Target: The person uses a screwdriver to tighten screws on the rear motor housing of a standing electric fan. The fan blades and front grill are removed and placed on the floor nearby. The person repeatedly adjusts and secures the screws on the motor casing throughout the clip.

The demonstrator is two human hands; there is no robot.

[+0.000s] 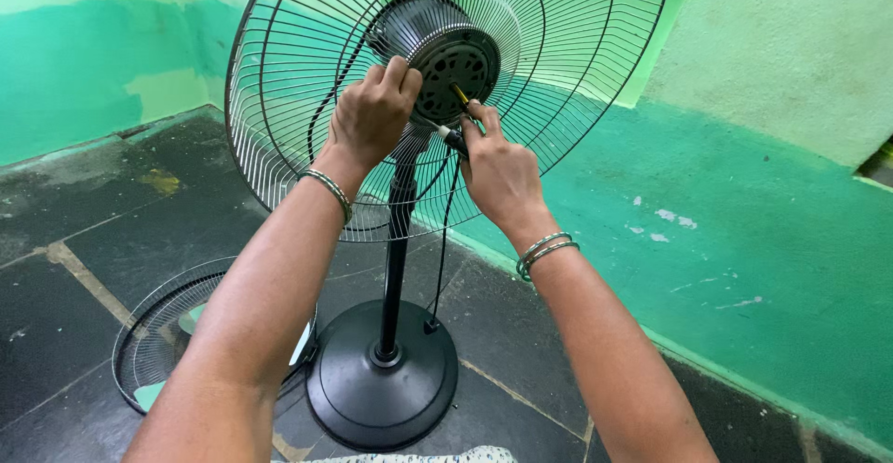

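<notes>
A black pedestal fan stands before me with its rear wire guard (567,53) mounted and the dark motor housing (453,67) facing me. My left hand (370,114) grips the left side of the motor housing. My right hand (498,170) holds a small screwdriver (458,117) with a yellow and black handle, its tip against the back of the housing. Both wrists wear metal bangles.
The fan's black pole (397,258) rises from a round base (381,384) on the dark tiled floor. A detached wire guard (163,333) lies flat on the floor at the left. Green painted walls (744,240) close in on the right and behind. A black cord (446,240) hangs beside the pole.
</notes>
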